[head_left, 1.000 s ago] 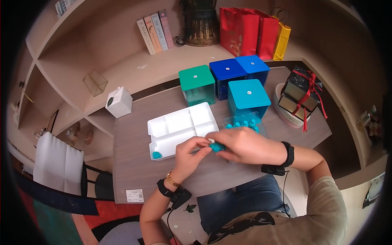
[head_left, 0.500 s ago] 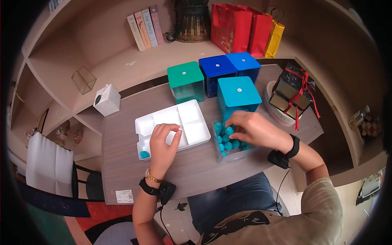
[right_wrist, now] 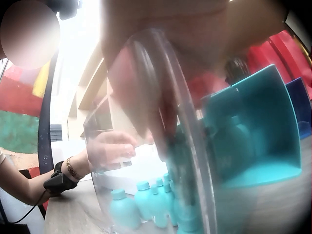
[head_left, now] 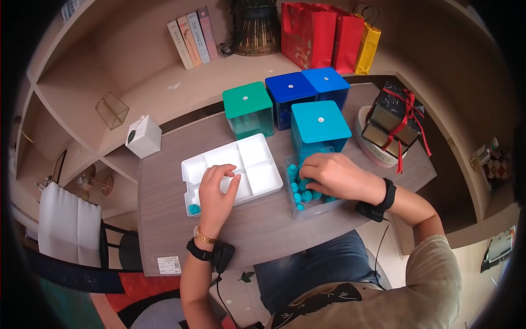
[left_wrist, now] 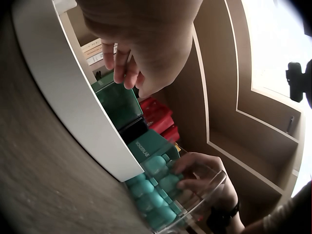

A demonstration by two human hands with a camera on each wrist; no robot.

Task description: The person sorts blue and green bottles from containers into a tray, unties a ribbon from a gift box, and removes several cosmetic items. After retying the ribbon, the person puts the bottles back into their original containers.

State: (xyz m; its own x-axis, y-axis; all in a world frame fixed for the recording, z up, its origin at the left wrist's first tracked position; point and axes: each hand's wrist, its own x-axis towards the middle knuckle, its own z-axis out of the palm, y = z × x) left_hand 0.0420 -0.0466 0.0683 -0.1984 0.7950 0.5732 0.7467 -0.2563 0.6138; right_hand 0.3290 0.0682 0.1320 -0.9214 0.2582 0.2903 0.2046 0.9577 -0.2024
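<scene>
Over the white divided tray [head_left: 257,186] hangs my left hand [head_left: 215,189], thumb and fingers apart, holding nothing. A small teal piece [head_left: 194,209] lies in the tray's near left corner. My right hand [head_left: 342,175] reaches down into a clear box [head_left: 307,213] right of the tray, its thumb and fingers bent round a teal bottle [left_wrist: 169,184]. Several more small teal bottles [right_wrist: 124,209] with caps stand close together in that box. In the right wrist view the box's wall blurs my fingers [right_wrist: 168,126].
Behind the clear box stands a teal-lidded box [head_left: 320,122]. Green-lidded [head_left: 247,100] and blue-lidded [head_left: 290,88] boxes are further back. Black gift boxes with red ribbon [head_left: 394,118] sit in a round dish at right. A white tissue box [head_left: 144,137] is at the table's left edge.
One second ago both hands met at the tray's front edge, holding a teal piece. They have since parted: the right went into the clear box and lower among the bottles, the left over the tray.
</scene>
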